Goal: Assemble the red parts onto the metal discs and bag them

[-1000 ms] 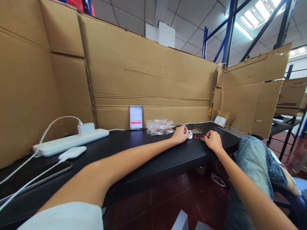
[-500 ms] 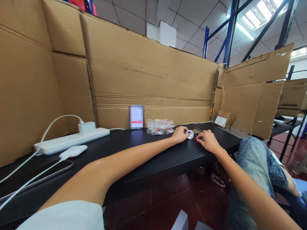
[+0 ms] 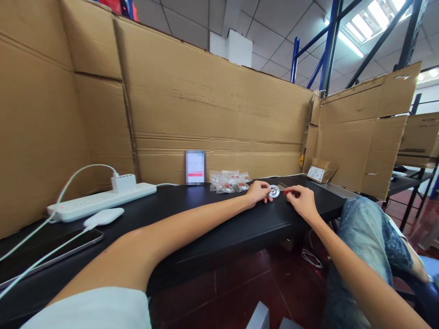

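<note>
My left hand (image 3: 259,192) pinches the edge of a small round silvery-white disc (image 3: 274,191) with a dark centre, tilted so its face shows, just above the table. Close by on the right, my right hand (image 3: 301,199) is closed, its thumb and fingertips on a small red piece (image 3: 286,192) mostly covered by the fingers. A narrow gap lies between the disc and the red piece. Behind my left hand, several clear plastic bags (image 3: 229,181) with red and silvery bits inside lie in a pile on the black table (image 3: 206,224).
A tablet (image 3: 195,167) leans on the cardboard wall (image 3: 212,100). At left are a white power strip (image 3: 103,201), a white charging puck (image 3: 104,216) and a phone (image 3: 51,253) with cables. An opened small carton (image 3: 321,170) stands at far right, near another person's denim-clad knee (image 3: 361,233).
My left hand has turned the disc so more of its face shows, shifting it slightly right. My right hand has lifted a little and moved slightly right with the red piece.
</note>
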Demonstrator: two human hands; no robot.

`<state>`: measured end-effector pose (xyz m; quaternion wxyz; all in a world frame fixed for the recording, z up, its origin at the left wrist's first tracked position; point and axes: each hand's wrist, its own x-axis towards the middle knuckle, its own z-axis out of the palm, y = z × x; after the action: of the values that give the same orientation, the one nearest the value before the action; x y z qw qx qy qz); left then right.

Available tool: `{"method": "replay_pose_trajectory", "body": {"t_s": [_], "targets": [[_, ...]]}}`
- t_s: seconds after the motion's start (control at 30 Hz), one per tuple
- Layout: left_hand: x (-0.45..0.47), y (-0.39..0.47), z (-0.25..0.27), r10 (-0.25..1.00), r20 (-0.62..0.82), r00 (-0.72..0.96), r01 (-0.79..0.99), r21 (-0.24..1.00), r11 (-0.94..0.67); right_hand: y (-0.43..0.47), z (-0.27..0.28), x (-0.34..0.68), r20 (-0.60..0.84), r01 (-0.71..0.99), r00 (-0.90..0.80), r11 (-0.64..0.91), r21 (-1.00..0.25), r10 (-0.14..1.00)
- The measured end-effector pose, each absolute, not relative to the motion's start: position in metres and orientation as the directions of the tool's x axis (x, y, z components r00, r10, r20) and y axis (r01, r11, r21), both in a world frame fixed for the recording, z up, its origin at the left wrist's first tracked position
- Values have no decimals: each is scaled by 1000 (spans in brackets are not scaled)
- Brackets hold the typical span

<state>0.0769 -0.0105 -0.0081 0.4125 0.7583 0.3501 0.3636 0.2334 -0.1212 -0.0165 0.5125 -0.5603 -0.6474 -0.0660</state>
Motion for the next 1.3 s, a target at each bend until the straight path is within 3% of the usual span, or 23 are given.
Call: {"method": "replay_pose_trajectory", "body": {"t_s": [0.2,0.4,0.57,0.73,1.03,1.3], "targets": [[84,-22,-4,887,117,447,63,985,-162,-107,-10,229,683,689,283,352,-633,674],[92,-35,-4,913,73,402,-72,996,-48,-91,-10,219,616,576,364,351,-738,699],[92,-36,-4,929,87,360,-116,992,-48,-90,-12,221,672,701,307,317,-639,674],[89,-37,-4,900,119,419,-183,982,-45,-87,-13,218,720,780,177,350,-519,671],[89,-35,-4,882,141,450,-242,970,-31,-82,-20,217,739,853,90,331,-403,668],[89,-36,-3,878,164,450,-257,965,-49,-85,-19,217,718,883,108,266,-387,688]]}}
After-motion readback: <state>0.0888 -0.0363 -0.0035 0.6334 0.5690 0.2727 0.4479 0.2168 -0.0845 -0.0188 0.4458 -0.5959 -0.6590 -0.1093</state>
